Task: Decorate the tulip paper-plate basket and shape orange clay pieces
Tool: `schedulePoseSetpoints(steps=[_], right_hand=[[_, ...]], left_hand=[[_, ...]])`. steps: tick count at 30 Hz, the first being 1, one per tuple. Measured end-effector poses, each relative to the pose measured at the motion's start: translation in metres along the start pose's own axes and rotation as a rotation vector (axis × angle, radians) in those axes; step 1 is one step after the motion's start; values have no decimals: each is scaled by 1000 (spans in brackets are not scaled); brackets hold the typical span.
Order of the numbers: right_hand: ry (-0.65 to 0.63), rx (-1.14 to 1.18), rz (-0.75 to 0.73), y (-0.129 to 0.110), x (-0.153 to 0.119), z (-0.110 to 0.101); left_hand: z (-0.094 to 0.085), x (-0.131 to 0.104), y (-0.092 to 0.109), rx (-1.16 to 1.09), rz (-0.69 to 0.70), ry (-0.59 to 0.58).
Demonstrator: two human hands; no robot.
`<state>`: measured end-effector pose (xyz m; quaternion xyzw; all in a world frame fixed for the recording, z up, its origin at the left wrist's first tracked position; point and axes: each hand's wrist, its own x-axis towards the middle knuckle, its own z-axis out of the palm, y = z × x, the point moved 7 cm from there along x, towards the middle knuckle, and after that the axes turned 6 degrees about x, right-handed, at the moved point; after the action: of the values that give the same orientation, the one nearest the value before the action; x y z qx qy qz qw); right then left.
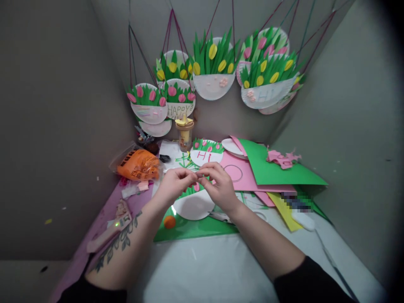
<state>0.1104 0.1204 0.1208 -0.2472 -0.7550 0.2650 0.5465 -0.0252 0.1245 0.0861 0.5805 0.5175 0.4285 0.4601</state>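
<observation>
My left hand and my right hand meet fingertip to fingertip over the middle of the table. Both are closed in a pinch around something small that the fingers mostly hide; I cannot make out what it is. Just below them lies a half paper plate basket with green paper grass and pink paper tulips, partly covered by my hands. It rests on a shiny green sheet. Beside my right wrist, scissors lie partly under the arm. An orange round lid sits near my left forearm.
A pink glue gun with a lit green light lies left, near an orange bag. Behind stand a finished "Hi" plate and a cup. Green card is stacked right. Plate baskets hang on strings above.
</observation>
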Motion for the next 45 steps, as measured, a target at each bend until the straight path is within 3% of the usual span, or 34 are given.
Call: schedulePoseSetpoints(steps=[6, 9, 15, 18, 22, 29, 36, 40, 45], right_hand=[[116, -10, 64, 4, 3, -15], [121, -36, 27, 4, 1, -15], [98, -156, -67, 2, -4, -7], [128, -247, -113, -1, -4, -9], [112, -337, -148, -4, -4, -9], [-26, -247, -103, -4, 1, -3], [108, -170, -91, -10, 4, -20], [76, 0, 53, -2, 8, -20], [48, 349, 392, 28, 7, -12]], left_hand=[[-4, 3, -4, -158, -26, 88], [-7, 6, -10, -243, -39, 124], [8, 4, -10, -354, -48, -5], [14, 1, -4, -351, -15, -67], [14, 0, 2, -234, 13, -64], [12, 1, 2, -111, 5, -78], [9, 4, -10, -270, -72, -9], [2, 7, -12, -414, -54, 63], [10, 5, -7, -418, -36, -37]])
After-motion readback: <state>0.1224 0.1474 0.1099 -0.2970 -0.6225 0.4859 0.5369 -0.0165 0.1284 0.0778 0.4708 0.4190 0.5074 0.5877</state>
